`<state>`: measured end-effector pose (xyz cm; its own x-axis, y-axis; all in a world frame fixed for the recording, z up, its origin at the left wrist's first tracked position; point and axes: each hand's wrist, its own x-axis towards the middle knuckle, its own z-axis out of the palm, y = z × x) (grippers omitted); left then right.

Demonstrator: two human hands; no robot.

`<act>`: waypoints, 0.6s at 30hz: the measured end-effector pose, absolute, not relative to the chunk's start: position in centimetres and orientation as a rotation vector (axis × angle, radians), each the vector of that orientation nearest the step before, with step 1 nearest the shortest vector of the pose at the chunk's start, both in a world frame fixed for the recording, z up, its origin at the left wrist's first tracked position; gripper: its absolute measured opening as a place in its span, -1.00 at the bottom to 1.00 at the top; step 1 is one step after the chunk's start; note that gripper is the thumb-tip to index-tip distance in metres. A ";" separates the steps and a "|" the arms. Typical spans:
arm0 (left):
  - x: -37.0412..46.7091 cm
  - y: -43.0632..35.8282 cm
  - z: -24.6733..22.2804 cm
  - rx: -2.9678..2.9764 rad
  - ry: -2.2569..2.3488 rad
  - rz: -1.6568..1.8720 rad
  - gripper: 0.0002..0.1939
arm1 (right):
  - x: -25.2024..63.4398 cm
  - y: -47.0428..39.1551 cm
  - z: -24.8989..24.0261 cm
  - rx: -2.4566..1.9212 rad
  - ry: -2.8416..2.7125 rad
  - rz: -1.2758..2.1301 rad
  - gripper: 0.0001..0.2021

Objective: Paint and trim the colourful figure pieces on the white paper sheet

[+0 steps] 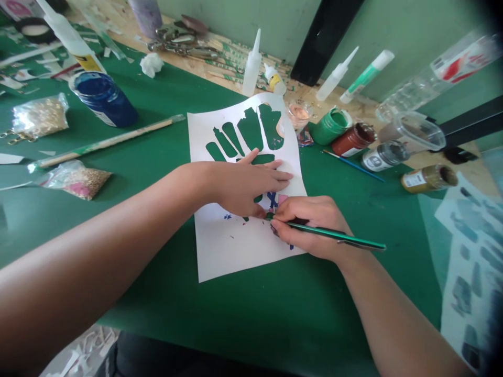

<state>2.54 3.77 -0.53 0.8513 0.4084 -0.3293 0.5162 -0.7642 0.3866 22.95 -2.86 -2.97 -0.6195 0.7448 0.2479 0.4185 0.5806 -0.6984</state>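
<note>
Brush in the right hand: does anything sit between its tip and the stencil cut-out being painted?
Nothing visible does. The right hand holds the brush with its tip at the cut-out of the white stencil; the left hand lies flat just above, beside the tip.

five paint jars (102, 98), three glue bottles (251, 65), two bead bags (39, 118)

Almost no lettering can be read here. The small silver-grey paint jar (384, 156) lying on its side carries a label with a round emblem that looks like a "B" or an "8", though it is too small to be sure. The yellow label on the glue bottle (73, 39), the red-and-white wrapper on the clear plastic bottle (444, 68) and the white labels on the blue paint jar (102, 98) and the gold paint jar (428, 178) all bear print too blurred to make out.
</note>
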 end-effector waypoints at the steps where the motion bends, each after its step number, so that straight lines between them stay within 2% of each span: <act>1: 2.6 3.8 -0.5 2.554 0.682 -0.312 -0.24 | 23.0 -2.8 -3.0 -0.916 -2.284 0.828 -0.85; 18: 2.4 4.0 -1.0 2.517 0.643 -0.266 -0.25 | 23.4 -2.2 -2.8 -0.827 -2.278 0.897 -0.88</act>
